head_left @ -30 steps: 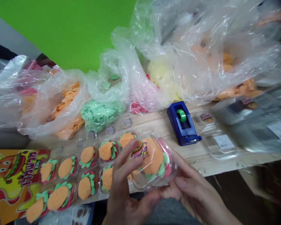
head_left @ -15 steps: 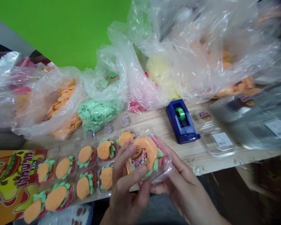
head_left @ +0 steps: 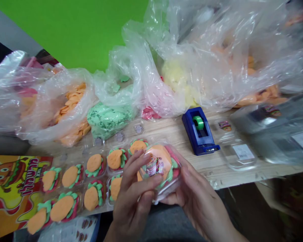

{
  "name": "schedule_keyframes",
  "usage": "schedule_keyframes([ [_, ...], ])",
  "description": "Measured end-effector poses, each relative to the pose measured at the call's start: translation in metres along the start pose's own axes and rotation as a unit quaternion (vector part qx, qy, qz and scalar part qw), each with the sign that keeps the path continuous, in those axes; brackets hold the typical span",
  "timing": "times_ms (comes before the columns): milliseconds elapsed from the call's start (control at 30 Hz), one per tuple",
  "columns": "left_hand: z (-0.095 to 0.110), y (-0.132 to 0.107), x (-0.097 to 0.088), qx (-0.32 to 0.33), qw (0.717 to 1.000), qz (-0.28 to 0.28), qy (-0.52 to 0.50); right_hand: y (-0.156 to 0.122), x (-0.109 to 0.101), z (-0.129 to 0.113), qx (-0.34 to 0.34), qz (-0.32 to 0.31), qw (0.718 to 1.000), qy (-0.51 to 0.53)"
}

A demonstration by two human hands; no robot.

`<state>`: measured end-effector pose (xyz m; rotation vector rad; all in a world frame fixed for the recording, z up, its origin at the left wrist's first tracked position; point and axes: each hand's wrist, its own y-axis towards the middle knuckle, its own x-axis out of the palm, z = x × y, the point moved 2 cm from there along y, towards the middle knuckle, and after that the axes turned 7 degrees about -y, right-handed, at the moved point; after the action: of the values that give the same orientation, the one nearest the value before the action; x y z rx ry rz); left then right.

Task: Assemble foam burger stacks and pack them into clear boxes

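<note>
Turned slightly since the last view, the clear plastic clamshell of burger-shaped gummy candy (head_left: 161,168) sits at six o'clock, the left hand (head_left: 132,198) spread across its lid, the right hand (head_left: 199,198) cupping its edge. It looks light and stiff — safest held by the rim.

A clear plastic clamshell (head_left: 173,183) holding a burger-shaped gummy (head_left: 161,161), orange bun over green and red layers, small printed label (head_left: 154,167) on top, tilts between the left hand (head_left: 132,198) and the cupping right hand (head_left: 195,196).
</note>
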<state>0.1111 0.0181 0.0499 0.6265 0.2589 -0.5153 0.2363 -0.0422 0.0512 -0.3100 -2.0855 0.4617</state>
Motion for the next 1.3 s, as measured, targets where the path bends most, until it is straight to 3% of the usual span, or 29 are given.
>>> schedule_keyframes([
  [167, 0.006, -0.001, 0.005, -0.134, 0.984, 0.073, -0.092, 0.000, -0.002, -0.005, -0.040, 0.034, 0.998, -0.027],
  [300, 0.014, 0.000, 0.011, -0.222, 0.955, 0.081, -0.181, -0.002, -0.008, -0.010, -0.055, 0.055, 0.993, -0.084],
  [433, 0.015, 0.002, 0.012, -0.246, 0.928, 0.129, -0.250, -0.002, -0.013, -0.012, -0.115, 0.075, 0.987, -0.080],
  [533, 0.012, 0.001, 0.015, -0.269, 0.910, 0.130, -0.286, -0.001, -0.016, -0.010, -0.120, 0.091, 0.985, -0.083],
  [800, 0.012, -0.005, 0.009, -0.257, 0.924, 0.172, -0.224, -0.003, -0.013, -0.004, -0.144, 0.149, 0.968, -0.142],
  [967, 0.009, -0.002, 0.003, -0.278, 0.930, 0.125, -0.208, -0.005, -0.024, -0.006, -0.227, 0.137, 0.933, -0.243],
  [1100, 0.012, 0.000, 0.000, -0.268, 0.950, 0.067, -0.147, -0.009, -0.034, -0.008, -0.212, 0.121, 0.921, -0.302],
  [1300, 0.013, -0.005, -0.002, -0.285, 0.954, -0.005, -0.088, -0.019, -0.040, -0.012, -0.182, 0.080, 0.899, -0.389],
])
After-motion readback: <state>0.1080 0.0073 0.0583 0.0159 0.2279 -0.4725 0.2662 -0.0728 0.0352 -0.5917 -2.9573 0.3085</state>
